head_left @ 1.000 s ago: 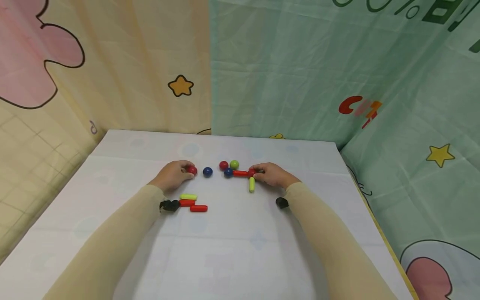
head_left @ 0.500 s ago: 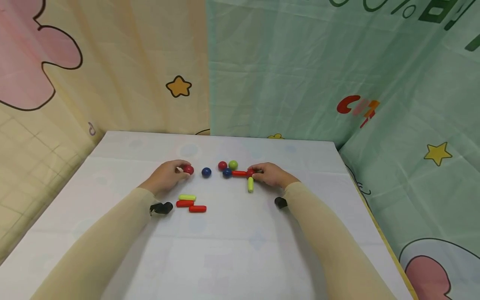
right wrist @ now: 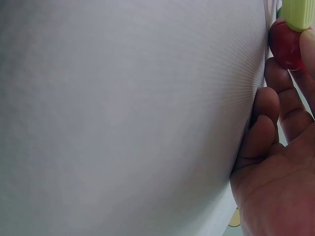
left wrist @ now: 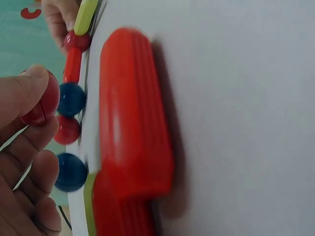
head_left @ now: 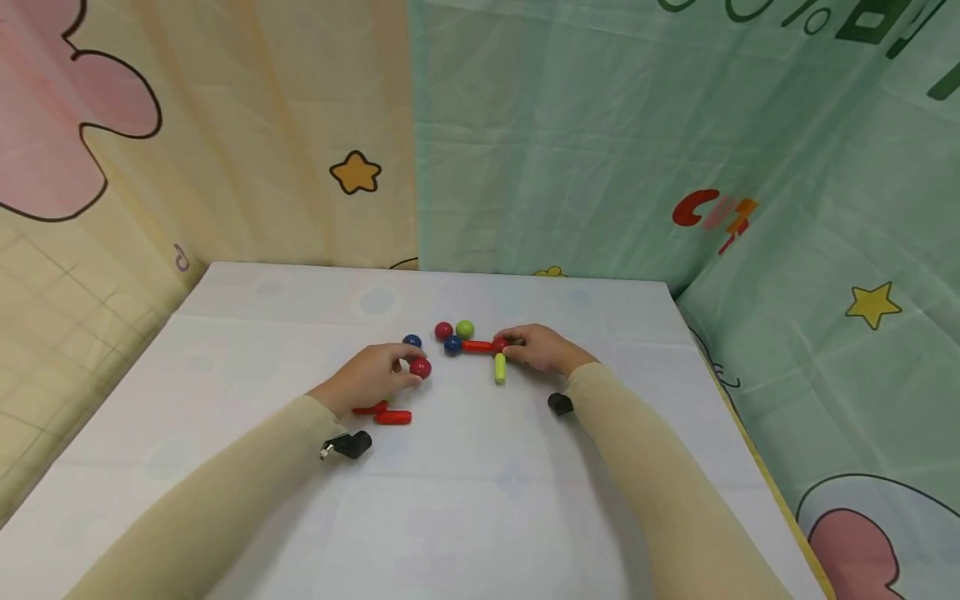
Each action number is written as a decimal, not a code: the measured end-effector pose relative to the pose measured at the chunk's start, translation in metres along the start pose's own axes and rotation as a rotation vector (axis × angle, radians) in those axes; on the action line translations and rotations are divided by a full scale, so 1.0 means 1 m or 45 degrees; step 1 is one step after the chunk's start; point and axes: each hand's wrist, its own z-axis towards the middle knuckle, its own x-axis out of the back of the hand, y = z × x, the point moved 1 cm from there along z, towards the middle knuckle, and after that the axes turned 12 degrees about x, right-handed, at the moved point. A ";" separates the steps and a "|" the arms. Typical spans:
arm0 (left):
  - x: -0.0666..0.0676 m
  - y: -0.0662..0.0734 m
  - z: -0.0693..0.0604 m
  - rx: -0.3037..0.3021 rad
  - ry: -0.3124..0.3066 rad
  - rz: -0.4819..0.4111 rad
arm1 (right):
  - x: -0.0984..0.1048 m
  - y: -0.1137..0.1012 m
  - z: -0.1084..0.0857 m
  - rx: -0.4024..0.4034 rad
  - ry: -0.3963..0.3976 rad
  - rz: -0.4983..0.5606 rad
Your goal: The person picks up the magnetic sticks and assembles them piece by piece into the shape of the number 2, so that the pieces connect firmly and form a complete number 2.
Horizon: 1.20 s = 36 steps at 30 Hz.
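"Starting at the far left, what shows?"

"Yellowish cloth point(head_left: 262, 100) with an orange star point(head_left: 356, 172) hangs behind the white counter point(head_left: 465, 500). Lower down, the left sleeve point(head_left: 202, 492) reaches in over the counter, with a black device point(head_left: 352, 444) at its wrist."

"And the left hand point(head_left: 367, 379)?"

"Its thumb and fingers pinch the left red ball point(head_left: 420, 367), which has a thin seam in the left wrist view. Near that hand, on the counter, lie a half-hidden red stick point(head_left: 371, 409) and a nearer red stick point(head_left: 393, 417). Only a sliver of a lime stick point(left wrist: 89, 206) shows beside them in the left wrist view."

"Anything behind those fingers?"

"Yes, a lone blue ball point(head_left: 412, 341), partly covered by the left hand in the head view."

"What stands further right?"

"A middle red ball point(head_left: 443, 331), then a middle blue ball point(head_left: 452, 346) nearer the person, then a green ball point(head_left: 465, 329) at the back. I can't tell whether those three touch. From the middle blue ball a red bar point(head_left: 477, 347) runs right, end to end, to the right red ball point(head_left: 500, 344). A yellow-green stick point(head_left: 500, 369) points from that ball toward the person."

"Who has that end?"

"The right hand point(head_left: 547, 348); its thumb and fingers grip the right red ball, low at the counter. The right sleeve point(head_left: 667, 467) follows, and green cloth point(head_left: 810, 367) with a yellow star point(head_left: 873, 306) hangs at the far right."
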 end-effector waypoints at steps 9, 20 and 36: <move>-0.028 0.027 0.002 -0.070 -0.054 0.005 | 0.000 0.000 0.001 -0.011 -0.001 0.007; -0.056 0.051 0.010 -0.096 -0.080 0.021 | 0.000 0.002 0.002 0.016 0.006 -0.006; -0.079 0.074 0.017 -0.155 -0.049 0.056 | 0.000 0.003 0.001 -0.002 -0.001 0.007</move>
